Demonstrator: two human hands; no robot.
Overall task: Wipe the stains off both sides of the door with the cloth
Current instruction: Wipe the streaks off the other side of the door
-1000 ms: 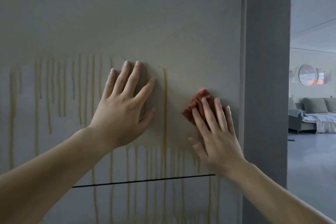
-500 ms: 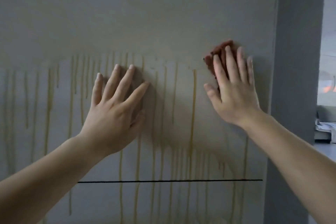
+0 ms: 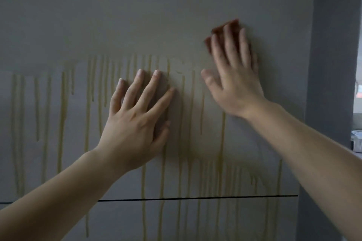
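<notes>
Right hand [image 3: 235, 82] pressing cloth [image 3: 228, 26] higher, left hand [image 3: 135, 123] unmoved

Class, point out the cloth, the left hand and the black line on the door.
cloth [image 3: 232, 24], head view, exposed red top edge
left hand [image 3: 135, 123], head view, back of the hand
black line [image 3: 195, 198], head view, its middle stretch

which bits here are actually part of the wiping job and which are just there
Job:
- door
- yellow stains running down it
- cloth, pressed to the door under the right hand
- left hand, flat on the door

Just there:
- black line across the door
- grey upright to its right
- room beyond
</notes>
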